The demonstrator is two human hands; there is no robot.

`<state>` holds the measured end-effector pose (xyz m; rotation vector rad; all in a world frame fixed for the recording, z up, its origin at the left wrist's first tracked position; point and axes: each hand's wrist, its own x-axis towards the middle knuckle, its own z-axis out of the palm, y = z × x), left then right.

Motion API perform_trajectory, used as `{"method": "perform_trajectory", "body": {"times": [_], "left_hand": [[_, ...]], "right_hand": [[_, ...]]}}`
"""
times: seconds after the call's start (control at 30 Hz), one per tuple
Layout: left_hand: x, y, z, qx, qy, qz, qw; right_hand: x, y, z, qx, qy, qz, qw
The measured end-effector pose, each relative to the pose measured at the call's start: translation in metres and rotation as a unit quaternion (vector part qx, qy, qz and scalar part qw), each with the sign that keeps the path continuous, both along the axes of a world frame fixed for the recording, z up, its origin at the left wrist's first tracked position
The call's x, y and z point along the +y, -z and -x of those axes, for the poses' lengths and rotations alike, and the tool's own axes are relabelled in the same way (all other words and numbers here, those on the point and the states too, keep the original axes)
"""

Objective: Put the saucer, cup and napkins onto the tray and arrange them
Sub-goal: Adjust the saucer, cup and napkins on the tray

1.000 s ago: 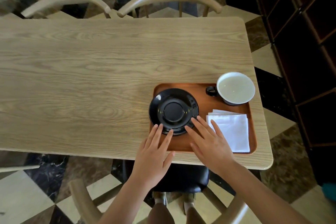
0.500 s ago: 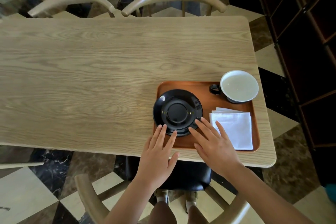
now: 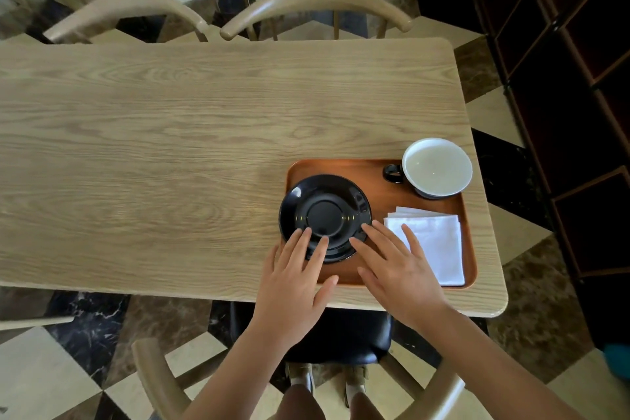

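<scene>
Most of the left half of the frame is bare wooden table point(image 3: 170, 153); the work sits at the lower right, where an orange-brown tray point(image 3: 378, 177) lies near the table's corner. At the tray's left end rests the black saucer point(image 3: 324, 211), and its left rim appears to overhang or ride on the tray's raised edge. The left hand point(image 3: 293, 286) lies flat with fingers spread wide, holding nothing, two fingertips on the saucer's near rim. Just to its right, the right hand point(image 3: 399, 269) is likewise flat and open, fingertips touching the saucer's right rim, its outer fingers resting over the left edge of the white napkins point(image 3: 433, 245) stacked in the tray's lower right. The cup point(image 3: 436, 167), black outside and white within, stands in the tray's upper right corner, handle pointing left, well apart from the saucer. All three items look to be on the tray, so only arranging remains. The risk is that a push on the saucer tips it off the tray's edge, or that the right hand drags and fans the napkins.
</scene>
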<state>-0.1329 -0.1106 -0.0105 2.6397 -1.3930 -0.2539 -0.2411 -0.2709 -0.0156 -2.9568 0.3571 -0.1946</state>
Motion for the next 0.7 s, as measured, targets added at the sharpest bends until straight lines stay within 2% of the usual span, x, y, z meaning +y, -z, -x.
{"method": "perform_trajectory", "body": {"times": [0.17, 0.27, 0.33, 0.47, 0.53, 0.63, 0.7], "left_hand": [[-0.063, -0.025, -0.027, -0.053, 0.041, 0.091, 0.994], [-0.11, -0.036, -0.04, -0.083, 0.068, 0.097, 0.989], [-0.138, -0.037, -0.044, -0.072, 0.076, 0.096, 0.99], [-0.179, -0.025, -0.042, -0.041, 0.085, 0.057, 0.994], [-0.19, -0.018, -0.04, -0.027, 0.084, 0.043, 0.995], [-0.194, -0.013, -0.036, 0.021, 0.046, 0.059, 0.997], [-0.196, -0.014, -0.035, 0.093, 0.003, 0.112, 0.989]], "right_hand": [[-0.041, -0.024, -0.01, -0.092, 0.066, 0.033, 0.993], [-0.079, -0.039, -0.014, -0.102, 0.13, 0.042, 0.985], [-0.104, -0.043, -0.012, -0.09, 0.17, 0.037, 0.981], [-0.139, -0.041, -0.007, 0.002, 0.24, -0.018, 0.971], [-0.148, -0.035, -0.004, 0.034, 0.27, -0.079, 0.959], [-0.152, -0.03, -0.004, 0.039, 0.282, -0.18, 0.942], [-0.154, -0.03, -0.006, 0.014, 0.276, -0.221, 0.935]]}}
